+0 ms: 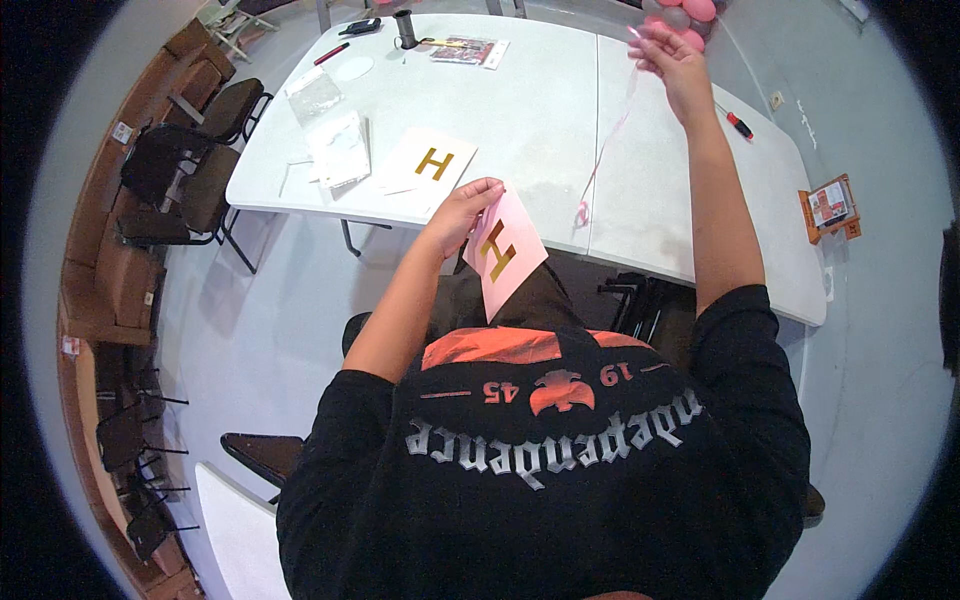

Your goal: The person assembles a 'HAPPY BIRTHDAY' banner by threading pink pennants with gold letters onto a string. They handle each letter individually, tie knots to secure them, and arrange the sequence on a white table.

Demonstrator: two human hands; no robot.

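My left hand (470, 212) pinches the upper edge of a pink card (520, 236) with a large gold letter on it. The card hangs tilted just off the near edge of the white table (530, 130). Raised over the table's far right side, my right hand (672, 64) has its fingertips drawn together on a thin pale pink ribbon (612, 138). That ribbon runs down from the fingers and ends in a small curl on the tabletop near the front edge. Beside my left hand lies a white card (404, 164) with a similar gold letter.
Left on the table are a white plastic packet (342, 152), a clear bag (313, 96) and a red pen (331, 54). Farther back stand a dark spool (405, 30) and a flat printed packet (465, 52). A red-handled tool (740, 125) lies right. Chairs (205, 190) stand left.
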